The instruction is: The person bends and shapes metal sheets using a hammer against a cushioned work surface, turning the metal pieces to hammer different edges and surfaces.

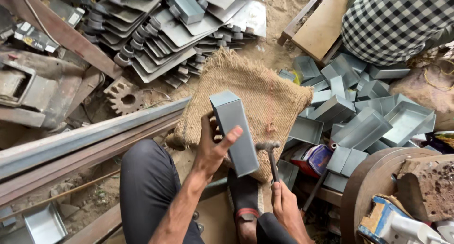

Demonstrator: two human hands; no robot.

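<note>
My left hand grips a grey sheet-metal box, held tilted with its closed side up over a burlap sack. My right hand holds a hammer by its handle; the worn metal head sits just to the right of the box's lower end, close to it. My dark-trousered knee and a sandalled foot are below the hands.
A heap of similar grey metal boxes lies at right. Stacked flat metal parts are at the top left, a long steel bar and a gear at left. Another person in a checked shirt sits at top right, near a wooden board.
</note>
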